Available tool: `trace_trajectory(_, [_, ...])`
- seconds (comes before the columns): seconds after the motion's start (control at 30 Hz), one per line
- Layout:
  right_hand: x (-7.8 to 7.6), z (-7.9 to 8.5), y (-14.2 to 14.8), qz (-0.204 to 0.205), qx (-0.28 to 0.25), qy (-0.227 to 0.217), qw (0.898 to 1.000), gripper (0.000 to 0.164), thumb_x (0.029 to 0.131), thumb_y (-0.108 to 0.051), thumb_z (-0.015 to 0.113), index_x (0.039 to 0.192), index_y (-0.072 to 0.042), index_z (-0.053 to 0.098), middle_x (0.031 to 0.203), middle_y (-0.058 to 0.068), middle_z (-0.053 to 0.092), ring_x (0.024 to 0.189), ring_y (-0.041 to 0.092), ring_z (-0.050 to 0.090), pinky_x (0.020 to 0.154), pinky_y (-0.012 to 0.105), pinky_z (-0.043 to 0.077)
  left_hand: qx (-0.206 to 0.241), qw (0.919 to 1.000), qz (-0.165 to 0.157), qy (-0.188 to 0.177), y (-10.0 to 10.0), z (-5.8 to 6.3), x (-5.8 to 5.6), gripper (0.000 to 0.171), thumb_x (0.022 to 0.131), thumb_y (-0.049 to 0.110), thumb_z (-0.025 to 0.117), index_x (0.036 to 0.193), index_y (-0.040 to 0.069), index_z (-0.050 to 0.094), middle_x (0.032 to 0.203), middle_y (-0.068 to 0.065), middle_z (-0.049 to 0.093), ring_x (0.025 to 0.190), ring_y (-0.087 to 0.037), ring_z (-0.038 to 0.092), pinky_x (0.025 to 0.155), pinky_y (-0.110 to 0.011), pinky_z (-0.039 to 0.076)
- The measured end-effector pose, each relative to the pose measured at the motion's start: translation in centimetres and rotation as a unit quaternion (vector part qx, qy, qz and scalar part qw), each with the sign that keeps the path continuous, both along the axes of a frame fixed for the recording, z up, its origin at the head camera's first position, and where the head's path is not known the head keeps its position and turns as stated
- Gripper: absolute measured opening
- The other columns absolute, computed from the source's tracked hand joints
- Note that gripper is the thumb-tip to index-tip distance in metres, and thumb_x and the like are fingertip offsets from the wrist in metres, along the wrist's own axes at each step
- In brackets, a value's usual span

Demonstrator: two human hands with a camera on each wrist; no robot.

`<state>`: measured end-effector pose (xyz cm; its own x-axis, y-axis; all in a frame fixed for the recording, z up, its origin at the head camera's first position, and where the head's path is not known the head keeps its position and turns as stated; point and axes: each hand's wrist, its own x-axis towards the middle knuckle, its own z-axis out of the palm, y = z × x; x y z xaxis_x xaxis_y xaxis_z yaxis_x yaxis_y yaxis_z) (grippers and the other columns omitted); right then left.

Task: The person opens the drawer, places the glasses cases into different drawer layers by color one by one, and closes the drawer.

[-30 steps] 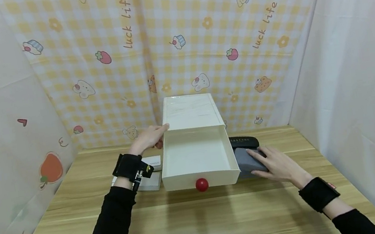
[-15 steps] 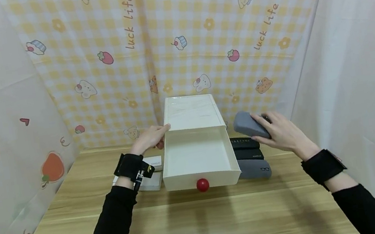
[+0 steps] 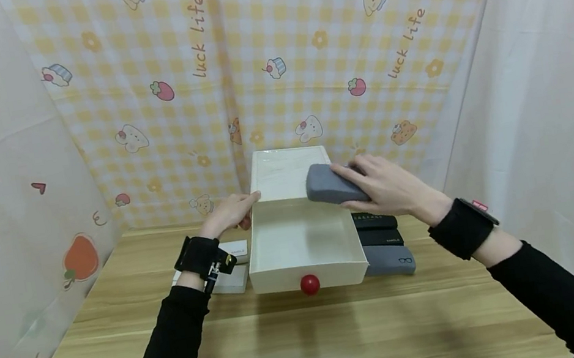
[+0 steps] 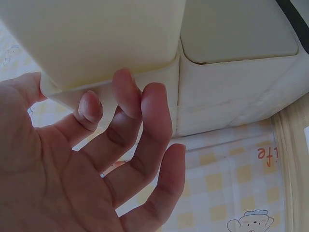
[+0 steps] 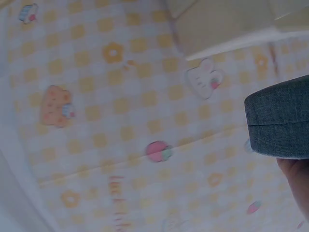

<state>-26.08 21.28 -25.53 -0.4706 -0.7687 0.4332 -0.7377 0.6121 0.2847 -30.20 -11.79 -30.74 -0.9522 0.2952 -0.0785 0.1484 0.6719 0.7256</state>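
A white drawer box (image 3: 284, 174) stands at the back of the table, its upper drawer (image 3: 280, 279) pulled out and seen with nothing inside. On the drawer's front is a red round knob (image 3: 310, 285). My left hand (image 3: 228, 214) holds the box's left front corner, thumb on the top edge; the left wrist view shows its bent fingers (image 4: 157, 108) against the side wall. A grey glasses case (image 3: 329, 185) is gripped in my right hand (image 3: 391, 188), above the drawer's rear right part. In the right wrist view the case's end (image 5: 277, 123) shows, but most of that hand is out of frame.
Right of the drawer lie two black cases (image 3: 379, 237) and another grey glasses case (image 3: 390, 259) with a glasses mark. White flat boxes (image 3: 231, 280) lie to the left, partly behind my wrist. A checked cloth (image 3: 275, 100) hangs behind the box.
My right hand has picked up the grey glasses case from the right, raised it and carried it left over the drawer. The cases beneath came into sight. My left hand has stayed put.
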Motion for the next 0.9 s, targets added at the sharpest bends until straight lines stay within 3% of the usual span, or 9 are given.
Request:
trace_trajectory(0.2, [0.2,-0.4,-3.8,0.016,0.058,-0.017,0.998,0.070,0.087,-0.047,0.064,0.142,-0.010,0.042,0.106,0.013,0.055,0.083,0.021,0.052,0.074,0.035,0.045,-0.002,1.0000,0.001,0.008,0.0,0.0,0.0,0.051,0.100,0.049,0.034,0.071,0.011,0.052,0.064,-0.003,0.062,0.062,-0.017,0.057,0.059,-0.025,0.038])
trace_trajectory(0.57, [-0.3,-3.3,-8.3,0.029,0.190,0.054,0.980,0.068,0.090,-0.059,0.050,0.140,-0.012,0.047,0.105,0.010,0.058,0.083,0.019,0.055,0.073,0.031,0.049,0.001,1.0000,-0.002,0.005,0.1,0.0,0.2,0.050,0.101,0.048,0.032,0.075,0.010,0.054,0.063,-0.001,0.059,0.061,-0.016,0.055,0.060,-0.025,0.038])
trace_trajectory(0.9, [-1.2,-5.9,-9.8,0.006,0.186,0.064,0.980,0.070,0.087,-0.059,0.054,0.138,-0.010,0.048,0.106,0.011,0.058,0.088,0.021,0.059,0.075,0.030,0.053,-0.003,1.0000,0.001,0.004,0.0,-0.1,-0.1,0.052,0.100,0.049,0.032,0.091,0.007,0.061,0.065,-0.001,0.059,0.062,-0.014,0.057,0.061,-0.025,0.039])
